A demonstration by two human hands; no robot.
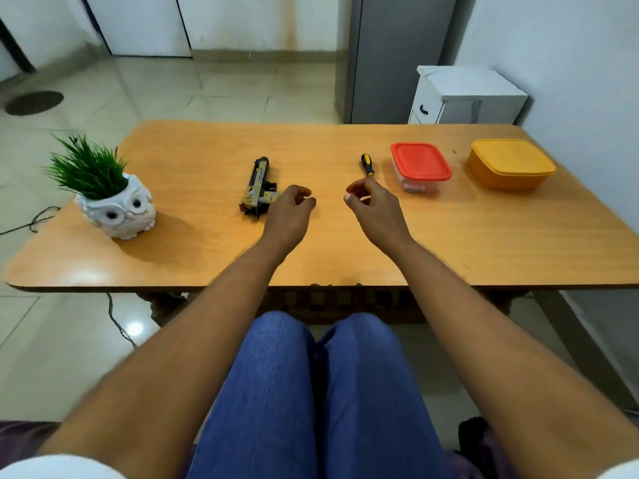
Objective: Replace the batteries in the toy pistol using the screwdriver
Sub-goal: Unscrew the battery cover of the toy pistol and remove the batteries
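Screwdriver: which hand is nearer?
Right. The right hand is just in front of the screwdriver, at its near tip; the left hand is farther left, beside the pistol.

Bright, even light; wide-angle bending at edges, forearms perhaps slightly blurred

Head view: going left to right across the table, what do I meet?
Owl planter → toy pistol → left hand → right hand → red-lidded container → yellow container.
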